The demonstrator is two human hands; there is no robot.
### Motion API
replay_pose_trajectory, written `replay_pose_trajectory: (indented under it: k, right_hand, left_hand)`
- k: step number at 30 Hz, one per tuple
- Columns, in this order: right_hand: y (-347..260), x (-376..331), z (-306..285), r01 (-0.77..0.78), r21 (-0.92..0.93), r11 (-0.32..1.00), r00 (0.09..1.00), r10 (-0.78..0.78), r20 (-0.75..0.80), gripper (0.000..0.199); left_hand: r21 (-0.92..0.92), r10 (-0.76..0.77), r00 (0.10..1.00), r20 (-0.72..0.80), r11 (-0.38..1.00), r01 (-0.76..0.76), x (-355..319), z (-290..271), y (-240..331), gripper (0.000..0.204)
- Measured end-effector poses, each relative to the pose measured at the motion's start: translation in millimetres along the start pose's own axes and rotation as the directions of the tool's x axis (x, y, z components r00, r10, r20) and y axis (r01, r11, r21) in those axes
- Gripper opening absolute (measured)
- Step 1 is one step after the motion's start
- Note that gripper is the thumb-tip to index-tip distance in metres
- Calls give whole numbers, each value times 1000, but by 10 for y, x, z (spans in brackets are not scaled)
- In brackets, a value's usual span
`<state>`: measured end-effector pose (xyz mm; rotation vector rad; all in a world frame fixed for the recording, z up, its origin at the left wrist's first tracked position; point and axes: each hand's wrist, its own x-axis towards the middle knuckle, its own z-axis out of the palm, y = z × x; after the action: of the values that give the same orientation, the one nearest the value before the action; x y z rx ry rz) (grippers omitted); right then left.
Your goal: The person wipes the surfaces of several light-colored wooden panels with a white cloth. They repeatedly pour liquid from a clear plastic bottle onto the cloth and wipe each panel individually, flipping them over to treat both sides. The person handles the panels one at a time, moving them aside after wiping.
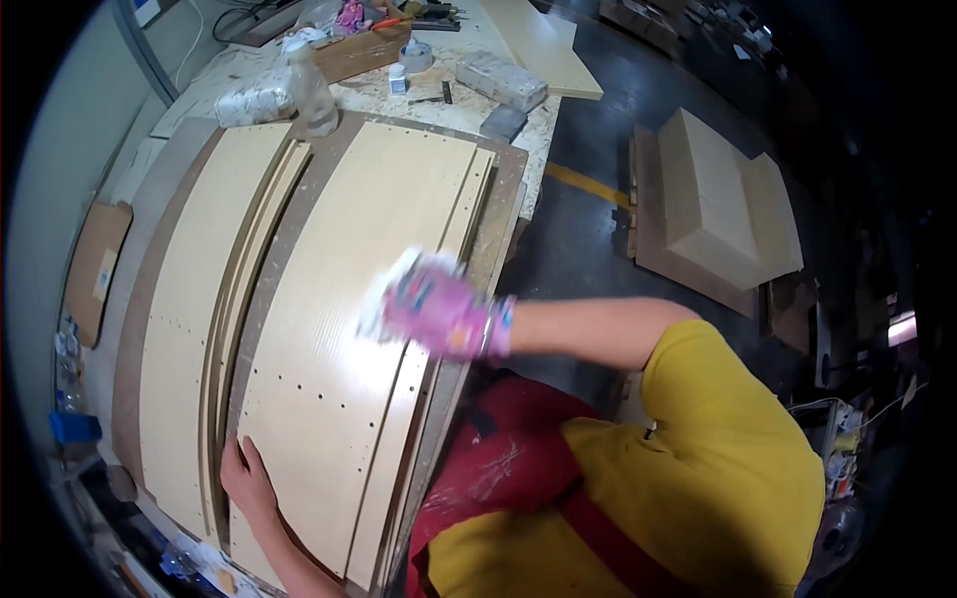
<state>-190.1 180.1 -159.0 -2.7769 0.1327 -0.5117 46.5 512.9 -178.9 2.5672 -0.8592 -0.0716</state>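
A pale wooden panel [329,249] with rows of small drilled holes lies flat on the bench, a bright glare at its middle. My right hand [444,309], in a pink patterned glove and blurred by motion, presses a crumpled white cloth [384,292] on its surface near the right edge. Bare, my left hand [247,478] grips the panel's left edge low down, thumb on top and fingers along the side. A second drilled panel [194,299] lies to the left, with narrow strips [254,259] stacked along its right side.
On the bench's far end stand a clear plastic bottle [311,95], a small white bottle [398,80], a wooden box [359,55] of tools and a wrapped block [501,80]. A cardboard piece [100,274] lies left. Large pale boards [718,199] sit on the floor at right.
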Motion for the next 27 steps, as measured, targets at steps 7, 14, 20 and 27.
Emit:
replay_pose_trajectory:
  k: [7,14,20,27]
  right_hand:
    - [972,17,-328,-207,-278,938,978,200,-54,27]
    - [-47,-10,206,145,361,921,989,-125,-78,11]
    - [256,23,24,216,126,968,971,-226,73,9]
    - [2965,-657,-873,-661,292,691,720,694,-13,27]
  left_hand:
    - [99,121,993,-5,988,-120,81,53,-10,26]
    - [27,388,920,-59,921,-388,1055,398,1511,43]
    - [36,82,990,117,996,-87,1611,1080,2704,45]
    - [-125,72,997,14,990,-69,1533,1149,2343,34]
